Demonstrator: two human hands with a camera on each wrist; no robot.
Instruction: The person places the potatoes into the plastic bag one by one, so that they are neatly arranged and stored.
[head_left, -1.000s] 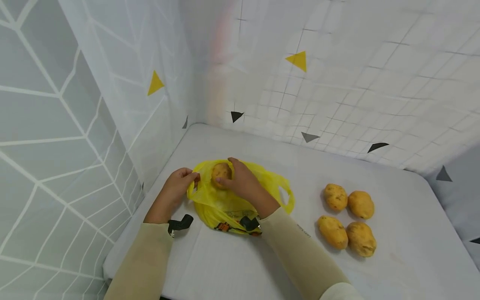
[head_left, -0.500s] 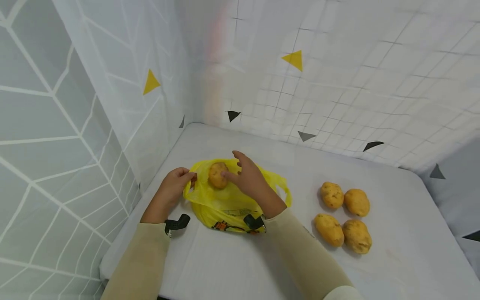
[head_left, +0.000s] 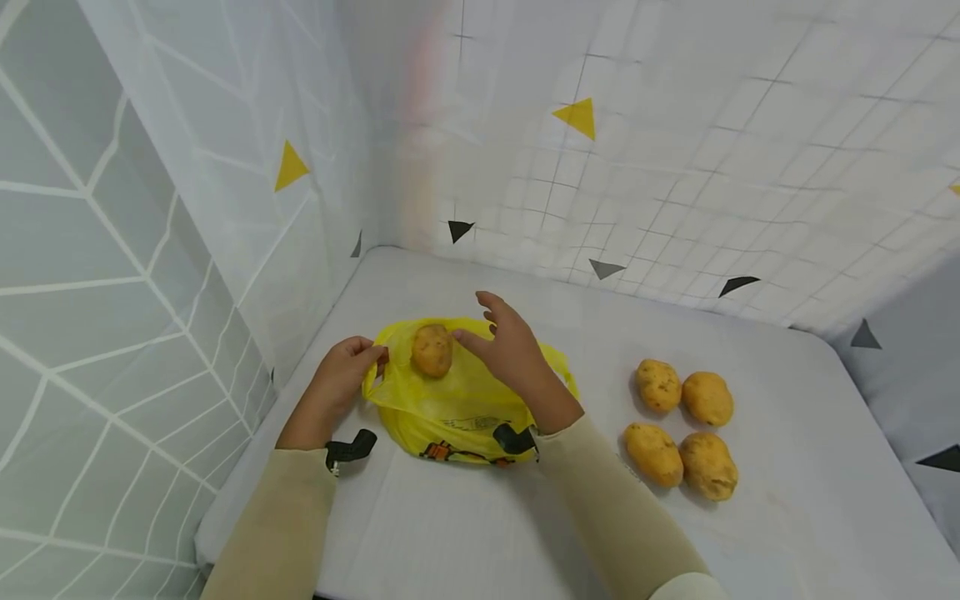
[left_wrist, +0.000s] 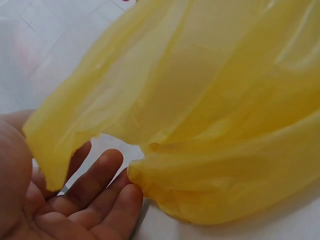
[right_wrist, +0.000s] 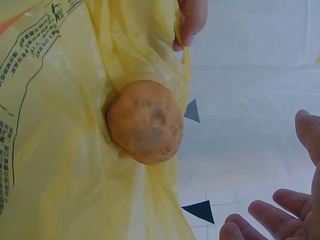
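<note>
A yellow plastic bag [head_left: 442, 417] lies on the table, its mouth toward the far left. My left hand [head_left: 341, 375] pinches the left edge of that mouth between thumb and fingers; in the left wrist view the thin plastic [left_wrist: 165, 100] stretches away from it. One potato [head_left: 432, 351] rests on the yellow plastic just within the mouth, and the right wrist view shows it close up, with brown spots. Right of this potato hovers my right hand [head_left: 513, 350], fingers spread and holding nothing. Its thumb is near the potato with a small gap.
Several loose potatoes [head_left: 681, 429] sit grouped on the white-covered table [head_left: 450, 533] at the right. Patterned white cloth walls [head_left: 675, 150] close off the back and the left side.
My right hand has let go of the potato and drawn back to the right, its fingers spreading. The potato stays in the bag's mouth. My left hand keeps its hold on the bag.
</note>
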